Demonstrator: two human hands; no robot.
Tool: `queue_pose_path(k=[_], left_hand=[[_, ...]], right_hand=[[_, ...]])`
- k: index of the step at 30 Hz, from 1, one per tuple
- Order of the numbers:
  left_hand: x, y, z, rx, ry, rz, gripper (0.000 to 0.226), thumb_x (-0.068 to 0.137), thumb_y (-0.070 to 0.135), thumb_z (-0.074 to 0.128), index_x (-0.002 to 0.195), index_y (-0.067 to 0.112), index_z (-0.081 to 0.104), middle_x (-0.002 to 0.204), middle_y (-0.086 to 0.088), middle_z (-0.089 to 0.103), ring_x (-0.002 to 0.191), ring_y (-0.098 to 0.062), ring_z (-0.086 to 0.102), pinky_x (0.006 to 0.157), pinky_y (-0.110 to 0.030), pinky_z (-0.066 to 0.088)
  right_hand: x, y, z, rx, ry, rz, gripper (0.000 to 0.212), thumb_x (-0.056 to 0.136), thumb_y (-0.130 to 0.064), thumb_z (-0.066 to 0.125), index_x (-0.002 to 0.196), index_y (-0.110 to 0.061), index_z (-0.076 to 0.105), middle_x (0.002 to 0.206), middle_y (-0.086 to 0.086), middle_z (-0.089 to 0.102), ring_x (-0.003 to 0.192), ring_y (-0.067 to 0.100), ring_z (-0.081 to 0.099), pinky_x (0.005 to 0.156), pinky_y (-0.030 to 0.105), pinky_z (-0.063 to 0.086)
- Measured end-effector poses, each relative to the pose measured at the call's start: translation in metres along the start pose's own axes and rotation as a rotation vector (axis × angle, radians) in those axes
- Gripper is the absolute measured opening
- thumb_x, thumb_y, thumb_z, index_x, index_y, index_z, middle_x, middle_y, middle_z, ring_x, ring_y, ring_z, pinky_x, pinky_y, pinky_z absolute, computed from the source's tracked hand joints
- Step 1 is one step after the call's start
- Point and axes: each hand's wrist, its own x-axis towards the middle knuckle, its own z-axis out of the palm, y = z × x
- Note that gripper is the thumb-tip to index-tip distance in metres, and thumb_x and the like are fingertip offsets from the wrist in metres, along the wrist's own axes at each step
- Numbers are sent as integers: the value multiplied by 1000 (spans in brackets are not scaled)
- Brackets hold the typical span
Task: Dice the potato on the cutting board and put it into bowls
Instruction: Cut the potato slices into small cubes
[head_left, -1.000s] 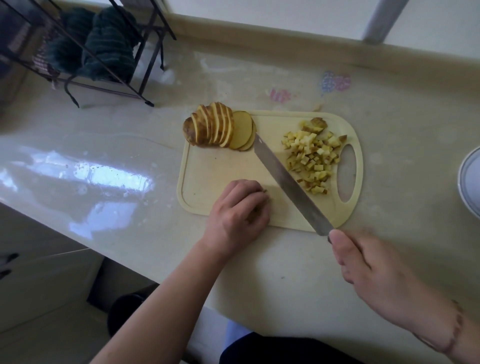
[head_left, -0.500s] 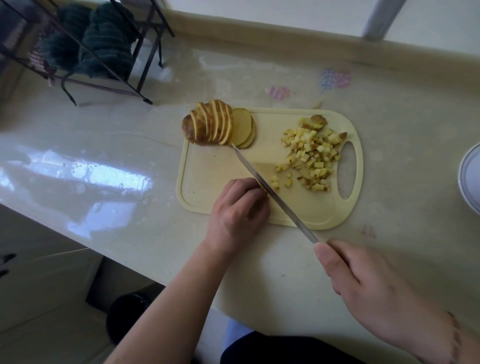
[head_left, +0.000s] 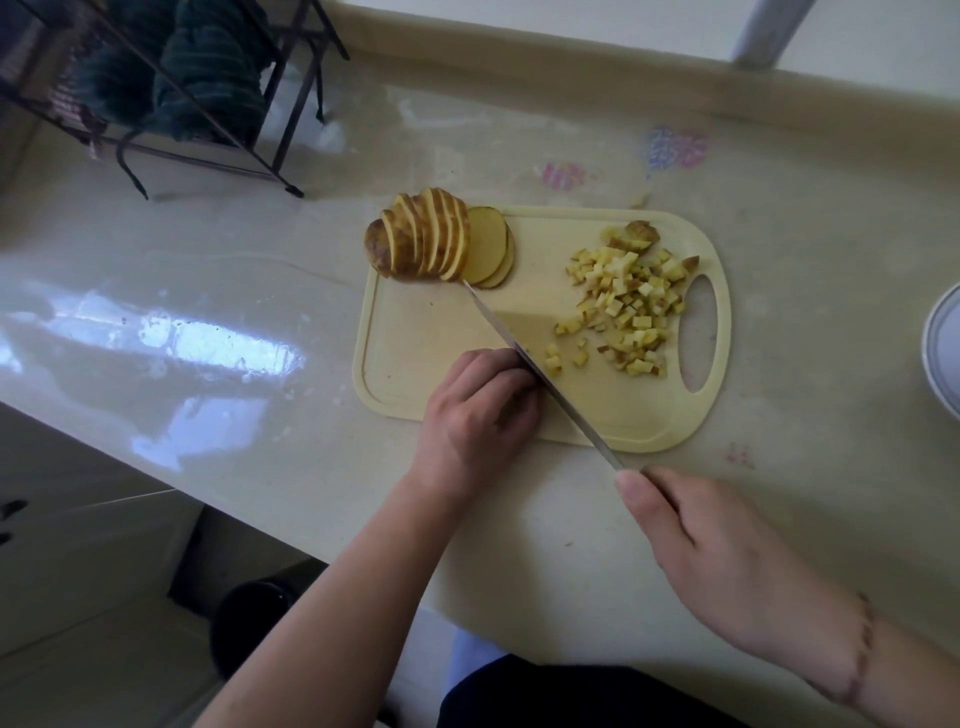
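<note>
The potato (head_left: 418, 236) lies at the far left corner of the cutting board (head_left: 415, 353), beyond the left hand (head_left: 475, 410), cut into a leaning fan of slices with brown skin on the end piece. About ten slices can be counted, two of them lying flat on the right of the fan; the exact count is hard to tell where they overlap. One pile of potato cubes (head_left: 631, 304) sits to the right of the knife blade (head_left: 540, 371), near the board's handle hole (head_left: 698, 332), with a few stray cubes just beside the blade and one skin-covered end piece at the far edge of the pile. The cubes are too many and too small to count.

The left hand's grip is curled, knuckles up, fingers bent down onto the board at its near edge, right against the left side of the blade; what lies under the fingers is hidden. The right hand (head_left: 727, 566) holds the knife handle in a closed grip, its thumb laid along the top; the handle itself is covered by the hand. The single blade runs diagonally from that grip, its tip reaching the near edge of the flat slices.

One pale bowl (head_left: 943, 353) shows partly at the right edge, on the table (head_left: 260, 467), well apart from the right hand. One dark wire rack (head_left: 171, 93) stands far left.
</note>
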Motion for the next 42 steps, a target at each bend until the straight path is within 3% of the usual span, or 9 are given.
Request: queue_pose_path(k=[3,6,13,19,22,27,30,35,42], left_hand=[[0,0,-2,-4,9,-1,8,85,-4,78,93,-5,75,102,-16,72,91,-30,68,80,-37,58],[0,2,-2,7,18,9,4,86,-2,77,89,-4,75,97,-16,70,88,-28,66,79,-33,56],[-5,6,-5,20,35,-9,7,86,1,77,89,-4,74,96,-18,66,88,-28,65,81,-31,55],[-8,4,-7,6,31,-9,7,87,-1,73,90,-7,73,100,-21,68,93,-30,65,84,-31,55],[-8,4,-6,-5,31,-17,6,87,-3,72,90,-7,74,100,-19,69,94,-28,65,84,-31,55],[-8,3,-4,-4,39,-23,7,84,-6,76,91,-6,75,99,-18,71,92,-30,68,82,-35,57],[-7,2,-5,-6,47,-18,8,82,-7,78,90,-6,76,99,-17,72,92,-30,69,83,-35,58],[-6,2,-6,-15,45,-12,7,83,-8,77,90,-6,75,99,-17,72,92,-29,68,84,-34,58],[-7,3,-6,6,58,-14,4,85,-4,78,86,-5,75,91,-16,69,88,-27,66,84,-28,55]], right_hand=[[9,-3,0,-3,10,-11,60,91,-68,24,61,-21,46,54,1,53,52,13,51,52,31,38],[7,4,-10,59,42,4,61,84,-73,26,58,-21,44,48,-4,49,43,11,45,45,25,33],[-1,5,-15,122,29,18,62,80,-78,28,75,-20,48,47,-5,40,42,9,36,45,20,27],[-14,-2,-7,53,-10,-12,62,83,-77,25,71,-19,45,54,4,46,47,12,41,52,34,37],[-17,-2,-6,10,1,-7,65,83,-78,23,70,-18,44,61,11,52,49,19,45,53,35,39],[-23,-1,-7,0,-33,27,60,79,-80,19,75,-26,46,66,11,54,49,14,44,55,34,40],[-22,0,-6,7,-51,50,62,80,-79,19,73,-23,45,66,10,55,50,14,46,55,34,41],[0,-7,2,-14,-29,20,57,87,-66,23,60,-21,43,58,-11,55,53,11,51,52,26,37],[7,5,-13,89,15,51,64,81,-78,25,64,-19,46,46,-4,42,41,11,38,46,30,32]])
